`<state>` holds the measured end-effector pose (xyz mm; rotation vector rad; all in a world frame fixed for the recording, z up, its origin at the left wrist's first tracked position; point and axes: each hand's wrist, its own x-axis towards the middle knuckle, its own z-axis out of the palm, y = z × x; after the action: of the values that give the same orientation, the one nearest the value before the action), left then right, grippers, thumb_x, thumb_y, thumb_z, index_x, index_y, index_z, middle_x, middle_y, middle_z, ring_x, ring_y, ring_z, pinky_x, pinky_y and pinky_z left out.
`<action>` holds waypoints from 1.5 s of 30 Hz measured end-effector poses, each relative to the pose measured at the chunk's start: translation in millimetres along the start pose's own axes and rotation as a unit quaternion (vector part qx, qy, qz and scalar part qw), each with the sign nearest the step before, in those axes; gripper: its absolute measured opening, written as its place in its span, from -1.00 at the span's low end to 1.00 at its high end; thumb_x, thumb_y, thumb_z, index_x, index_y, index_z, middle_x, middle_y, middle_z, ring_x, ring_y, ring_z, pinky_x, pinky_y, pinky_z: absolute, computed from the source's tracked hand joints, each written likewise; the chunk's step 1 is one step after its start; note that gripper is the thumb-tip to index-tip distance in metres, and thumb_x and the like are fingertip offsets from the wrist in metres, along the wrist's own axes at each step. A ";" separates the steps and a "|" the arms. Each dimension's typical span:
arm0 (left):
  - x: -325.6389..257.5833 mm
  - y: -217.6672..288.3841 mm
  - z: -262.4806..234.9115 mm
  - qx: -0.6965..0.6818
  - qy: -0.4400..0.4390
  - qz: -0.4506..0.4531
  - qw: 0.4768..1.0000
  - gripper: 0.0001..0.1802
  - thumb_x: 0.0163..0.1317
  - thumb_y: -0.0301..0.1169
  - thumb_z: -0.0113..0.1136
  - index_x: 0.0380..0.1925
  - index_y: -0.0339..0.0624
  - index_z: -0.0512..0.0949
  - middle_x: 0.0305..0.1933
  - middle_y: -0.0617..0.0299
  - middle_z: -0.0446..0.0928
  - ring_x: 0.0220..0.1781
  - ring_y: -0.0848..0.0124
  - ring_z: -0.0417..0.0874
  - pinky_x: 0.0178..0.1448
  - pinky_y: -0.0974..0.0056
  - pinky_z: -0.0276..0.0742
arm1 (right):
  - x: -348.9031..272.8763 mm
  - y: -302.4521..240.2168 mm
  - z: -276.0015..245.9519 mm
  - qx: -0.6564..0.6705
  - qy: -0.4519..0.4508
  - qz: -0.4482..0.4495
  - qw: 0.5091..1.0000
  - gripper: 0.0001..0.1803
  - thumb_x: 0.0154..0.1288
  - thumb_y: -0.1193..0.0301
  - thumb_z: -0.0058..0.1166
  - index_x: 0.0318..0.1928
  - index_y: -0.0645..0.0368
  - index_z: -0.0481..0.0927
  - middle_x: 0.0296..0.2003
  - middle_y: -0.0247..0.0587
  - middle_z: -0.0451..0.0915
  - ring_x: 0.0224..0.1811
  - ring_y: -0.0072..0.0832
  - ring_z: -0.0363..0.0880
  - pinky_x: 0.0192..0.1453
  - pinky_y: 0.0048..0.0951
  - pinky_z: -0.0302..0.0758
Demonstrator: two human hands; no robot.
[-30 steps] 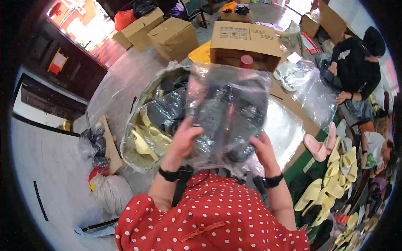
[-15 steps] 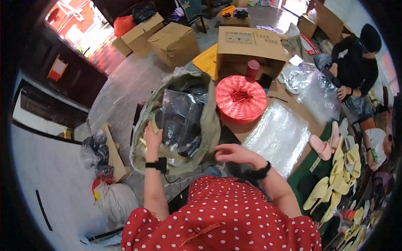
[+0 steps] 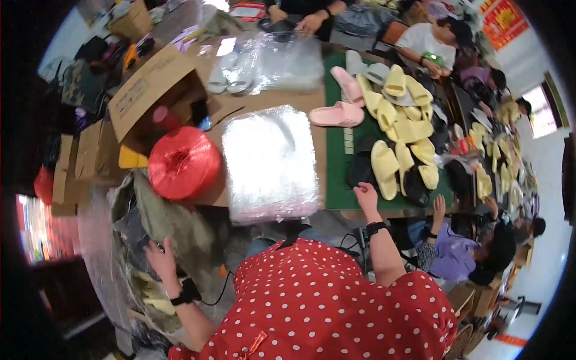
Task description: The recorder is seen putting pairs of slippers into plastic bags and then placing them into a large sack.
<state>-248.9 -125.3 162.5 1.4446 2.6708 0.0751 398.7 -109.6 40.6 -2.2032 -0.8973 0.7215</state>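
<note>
Slippers [image 3: 384, 171] lie in a heap on the green mat [image 3: 339, 180] at the right end of our worktop [image 3: 258, 103], most of them yellow, a few black, two pink ones [image 3: 337, 114] nearer the far edge. Our right hand [image 3: 366, 196] rests at the mat's near edge, just beside a black slipper [image 3: 362, 170] and a yellow one; its fingers are loosely curled and hold nothing that we can make out. Our left hand [image 3: 159, 259] is well apart from it, down at our left side, fingers spread wide against the big sack [image 3: 174, 223] of bagged goods below the worktop. Both wrists carry dark bands.

Between our hands sits a stack of clear bags [image 3: 270, 162], shiny and flat. Left of the stack stands a red spool of twine [image 3: 183, 162], touching an open carton [image 3: 155, 90] tipped on its side. More clear bags [image 3: 282, 60] lie at the far end.

Other people sit around: one in purple [image 3: 453, 255] just right of us with a hand [image 3: 440, 207] raised by the mat, others along the far side.
</note>
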 end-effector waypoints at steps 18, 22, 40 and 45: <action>-97.9 240.1 27.9 -0.133 -0.122 0.248 0.952 -0.27 0.11 -0.26 0.31 0.28 -0.18 0.28 0.40 -0.23 0.13 0.42 -0.15 0.11 0.43 -0.03 0.11 | 195.1 150.6 -122.3 -0.073 0.178 0.102 0.976 -0.44 0.08 0.29 0.16 0.06 0.37 0.44 -0.01 0.28 0.42 0.04 0.13 0.40 0.19 -0.11 0.35; -98.2 237.5 44.5 -0.105 -0.150 0.291 0.939 -0.33 0.08 -0.26 0.31 0.19 -0.26 0.36 0.32 -0.28 0.22 0.36 -0.15 0.21 0.39 -0.02 0.20 | 160.2 87.6 -93.6 -0.005 0.241 -0.085 0.967 -0.64 0.07 0.41 0.20 -0.13 0.36 0.51 -0.23 0.04 0.43 -0.19 -0.06 0.41 -0.09 -0.21 0.37; -31.9 284.4 193.7 -0.005 -0.251 0.474 0.844 -0.27 -0.06 -0.13 0.41 0.18 -0.04 0.45 0.42 -0.06 0.18 0.47 -0.08 0.09 0.47 0.05 0.09 | -2.6 -144.6 158.8 -0.021 -0.143 -0.178 0.973 -0.63 0.12 0.33 0.17 -0.17 0.37 0.44 -0.24 0.20 0.51 -0.17 0.04 0.50 -0.10 -0.07 0.46; -23.1 272.7 196.9 -0.006 -0.265 0.495 0.827 -0.26 -0.07 -0.15 0.41 0.17 -0.07 0.45 0.42 -0.06 0.18 0.46 -0.08 0.10 0.40 -0.02 0.17 | -12.5 -133.5 195.5 -0.207 -0.072 -0.310 0.925 -0.52 0.11 0.19 0.23 -0.08 0.26 0.44 -0.06 0.08 0.38 -0.02 -0.03 0.38 -0.03 -0.08 0.46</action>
<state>13.1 3.5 -6.2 2.2511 1.2882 -0.2000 204.8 24.6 15.4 -2.0209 -1.8496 0.4074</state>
